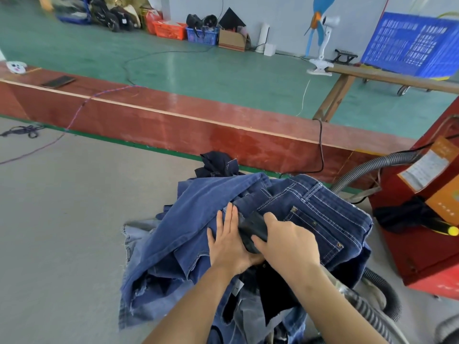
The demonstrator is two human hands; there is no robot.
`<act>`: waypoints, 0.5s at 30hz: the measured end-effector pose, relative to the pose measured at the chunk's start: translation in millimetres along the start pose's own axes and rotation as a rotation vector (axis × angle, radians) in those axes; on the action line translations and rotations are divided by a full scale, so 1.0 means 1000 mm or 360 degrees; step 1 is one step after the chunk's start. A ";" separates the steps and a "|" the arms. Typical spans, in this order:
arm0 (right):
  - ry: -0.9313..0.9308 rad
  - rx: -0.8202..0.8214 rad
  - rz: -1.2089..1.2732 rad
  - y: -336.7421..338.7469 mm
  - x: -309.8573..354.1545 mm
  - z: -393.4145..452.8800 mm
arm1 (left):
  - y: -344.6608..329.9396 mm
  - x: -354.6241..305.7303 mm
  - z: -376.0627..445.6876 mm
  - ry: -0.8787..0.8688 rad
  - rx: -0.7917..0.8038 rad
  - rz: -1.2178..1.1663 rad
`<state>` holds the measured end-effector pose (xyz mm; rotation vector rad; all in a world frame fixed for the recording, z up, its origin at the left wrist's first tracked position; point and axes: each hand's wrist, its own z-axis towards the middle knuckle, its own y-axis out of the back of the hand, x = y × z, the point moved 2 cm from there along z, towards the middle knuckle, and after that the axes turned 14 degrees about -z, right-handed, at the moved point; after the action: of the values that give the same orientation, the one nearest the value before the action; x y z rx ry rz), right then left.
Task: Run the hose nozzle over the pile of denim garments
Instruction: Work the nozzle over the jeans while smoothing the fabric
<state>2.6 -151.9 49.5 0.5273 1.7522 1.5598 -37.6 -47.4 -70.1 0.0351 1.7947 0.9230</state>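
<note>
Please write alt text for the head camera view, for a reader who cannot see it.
A person's right hand grips a black hose nozzle on a pile of blue denim garments, while the left hand lies flat on the fabric beside it. A grey ribbed hose leads to a red machine at right.

a grey table (62, 219) bears the pile of denim garments (198, 219) and a tangled black cord (22, 131).

Black nozzle (253, 232) – atop heaped blue denim (188, 219)
</note>
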 end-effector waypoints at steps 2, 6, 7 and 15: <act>-0.0048 -0.0037 0.0127 0.000 0.002 0.006 | 0.000 0.001 0.001 0.0015 -0.0034 -0.0002; -0.0264 -0.0189 0.0551 0.017 -0.024 0.018 | 0.008 -0.005 0.002 0.0001 0.0017 -0.0065; -0.0323 -0.0248 0.0600 0.023 -0.035 0.019 | 0.016 -0.010 0.004 -0.0005 -0.0057 -0.0162; -0.0766 -0.0432 0.0799 0.037 -0.101 0.011 | 0.041 -0.060 0.064 -0.0159 0.0081 0.0209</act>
<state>71.2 -210.4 109.7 1.1563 1.0699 1.7770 24.9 -8.5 -7.1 0.2300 1.7385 0.9511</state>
